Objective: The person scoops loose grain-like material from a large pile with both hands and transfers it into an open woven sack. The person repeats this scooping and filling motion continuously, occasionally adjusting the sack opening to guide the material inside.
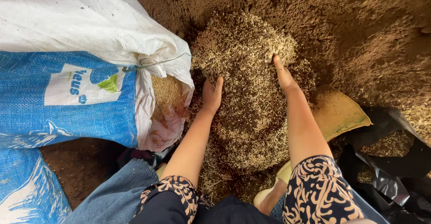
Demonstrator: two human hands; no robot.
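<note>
From the head camera we see our left hand (212,94) and right hand (284,76) pressed flat, fingers released and grasping nothing, into the sides of the husk pile (246,93) heaped on the brown soil (359,31) between us and the tipped sack. We judge a hard push could scatter the light, dry husks into the crumbly soil. The woven sack (90,71) lies slack, its mouth open; crinkled black plastic (390,161) sits right.
</note>
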